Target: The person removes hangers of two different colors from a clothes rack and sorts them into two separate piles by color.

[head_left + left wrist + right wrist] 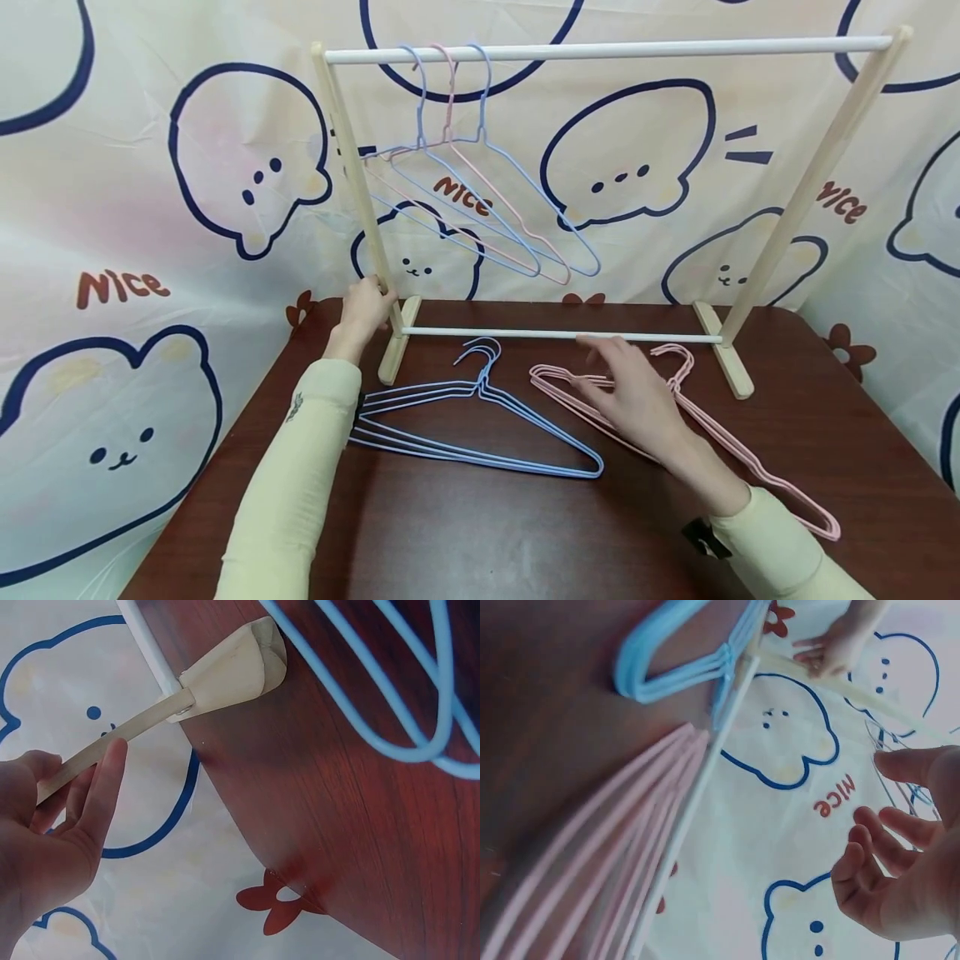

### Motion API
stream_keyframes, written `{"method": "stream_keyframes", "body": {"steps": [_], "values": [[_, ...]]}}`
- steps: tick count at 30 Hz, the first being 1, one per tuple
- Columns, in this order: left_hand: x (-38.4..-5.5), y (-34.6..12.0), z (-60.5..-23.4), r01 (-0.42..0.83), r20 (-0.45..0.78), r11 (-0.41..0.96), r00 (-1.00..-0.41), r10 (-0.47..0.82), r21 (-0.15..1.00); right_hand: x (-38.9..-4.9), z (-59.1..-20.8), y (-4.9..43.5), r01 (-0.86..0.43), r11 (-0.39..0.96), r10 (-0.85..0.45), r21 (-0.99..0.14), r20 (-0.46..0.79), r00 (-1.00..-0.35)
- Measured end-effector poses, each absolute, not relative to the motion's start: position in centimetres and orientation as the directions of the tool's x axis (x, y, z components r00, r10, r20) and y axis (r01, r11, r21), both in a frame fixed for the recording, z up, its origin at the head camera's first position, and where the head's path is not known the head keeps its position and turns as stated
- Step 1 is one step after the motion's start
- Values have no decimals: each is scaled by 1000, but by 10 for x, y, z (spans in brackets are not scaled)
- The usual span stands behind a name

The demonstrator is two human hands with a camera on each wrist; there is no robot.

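Note:
My left hand [365, 304] grips the left post [357, 183] of a small wooden garment rack, low down near its foot. In the left wrist view, the thumb and fingers lie around that post [142, 720]. My right hand [637, 396] hovers over several pink clothes hangers [720, 432] lying on the table, its fingers loosely bent and holding nothing. From the right wrist view, the right hand [900, 877] is apart from the pink hangers [577, 817]. Several light-blue hangers [482, 385] lie stacked between the hands.
Two blue hangers [482, 108] and a pink hanger [450, 108] hang at the left of the rack's white top rail [660, 50]. A white lower bar [525, 333] joins the feet. Behind the brown table [465, 533] hangs a cartoon-printed cloth [247, 350].

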State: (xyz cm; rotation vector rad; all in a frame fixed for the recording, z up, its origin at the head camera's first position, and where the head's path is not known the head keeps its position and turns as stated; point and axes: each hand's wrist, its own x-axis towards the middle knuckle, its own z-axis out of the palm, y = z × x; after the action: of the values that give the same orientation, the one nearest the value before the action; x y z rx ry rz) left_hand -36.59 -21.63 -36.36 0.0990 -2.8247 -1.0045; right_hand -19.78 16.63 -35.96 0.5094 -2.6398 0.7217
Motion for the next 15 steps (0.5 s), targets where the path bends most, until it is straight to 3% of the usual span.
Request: {"method": "stream_keyframes", "body": {"steps": [7,15], "values": [[-366,-216,-365,-8,126,779,-986,-111,627,-210,-342,166,-466,793,-174,-392,588,-790],[-365,-215,-363,-4,129,781,-986,-108,625,-223,-331,168,-489,790,-115,-370,695,-710]]}}
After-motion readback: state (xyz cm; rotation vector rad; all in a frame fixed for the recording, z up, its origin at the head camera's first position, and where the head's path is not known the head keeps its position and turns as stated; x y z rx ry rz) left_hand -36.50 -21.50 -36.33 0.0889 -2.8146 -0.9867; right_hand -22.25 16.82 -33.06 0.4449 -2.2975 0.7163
